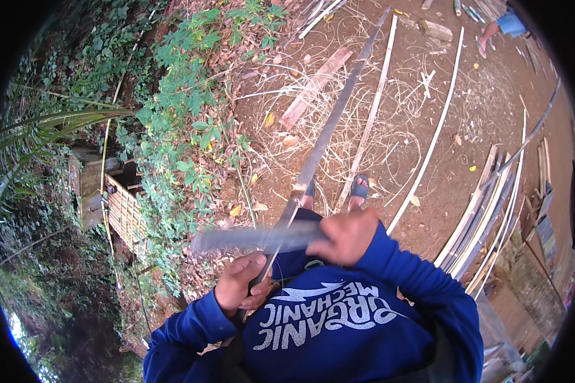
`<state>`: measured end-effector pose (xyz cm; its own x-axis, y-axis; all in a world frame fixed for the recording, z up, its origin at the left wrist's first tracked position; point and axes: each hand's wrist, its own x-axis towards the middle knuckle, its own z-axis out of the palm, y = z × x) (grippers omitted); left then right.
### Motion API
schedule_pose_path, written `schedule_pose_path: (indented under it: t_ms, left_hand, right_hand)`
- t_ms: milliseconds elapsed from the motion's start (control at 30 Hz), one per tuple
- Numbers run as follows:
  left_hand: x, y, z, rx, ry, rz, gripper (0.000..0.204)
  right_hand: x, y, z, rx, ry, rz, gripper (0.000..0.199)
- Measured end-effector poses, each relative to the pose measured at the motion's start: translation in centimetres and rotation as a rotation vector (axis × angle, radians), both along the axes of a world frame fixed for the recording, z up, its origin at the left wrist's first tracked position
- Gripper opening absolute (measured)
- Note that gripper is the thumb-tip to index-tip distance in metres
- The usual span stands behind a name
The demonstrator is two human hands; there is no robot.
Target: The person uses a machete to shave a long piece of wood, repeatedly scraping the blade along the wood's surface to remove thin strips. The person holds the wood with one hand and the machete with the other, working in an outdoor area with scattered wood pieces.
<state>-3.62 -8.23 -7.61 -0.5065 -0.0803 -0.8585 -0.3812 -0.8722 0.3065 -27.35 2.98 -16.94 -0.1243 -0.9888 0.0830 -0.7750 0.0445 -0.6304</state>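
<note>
My left hand [241, 284] is closed around the near end of a long split bamboo strip [329, 127], held low in front of my body. The strip slants away from me over the ground, dark on its upper face, with a node partway along. In my right hand [348, 236] is a machete [255, 239], gripped by its handle, which my fingers hide. Its blade is smeared by motion and lies crosswise over the strip, just beyond my left hand. Whether the blade touches the strip, I cannot tell.
Curly shavings [390, 147] litter the dirt around my sandalled feet [360, 186]. A reddish plank [314, 88] and pale strips [437, 131] lie ahead. Split bamboo [479, 210] is stacked at right. Plants [191, 121] and a slatted bamboo structure [126, 217] are left. Another person's leg [490, 32] shows far right.
</note>
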Motion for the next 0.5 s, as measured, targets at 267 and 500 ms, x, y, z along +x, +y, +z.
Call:
schedule_pose_path:
  t_ms: [267,500]
  left_hand:
    - [0.8,0.6,-2.0,-0.031,0.06,-0.014,0.032]
    - [0.4,0.5,-1.8,0.155,0.08,0.198,0.036]
  right_hand:
    - [-4.2,0.8,-4.5,0.069,-0.018,-0.138,0.049]
    - [1.2,1.0,-0.4,0.091,-0.123,-0.004,0.054]
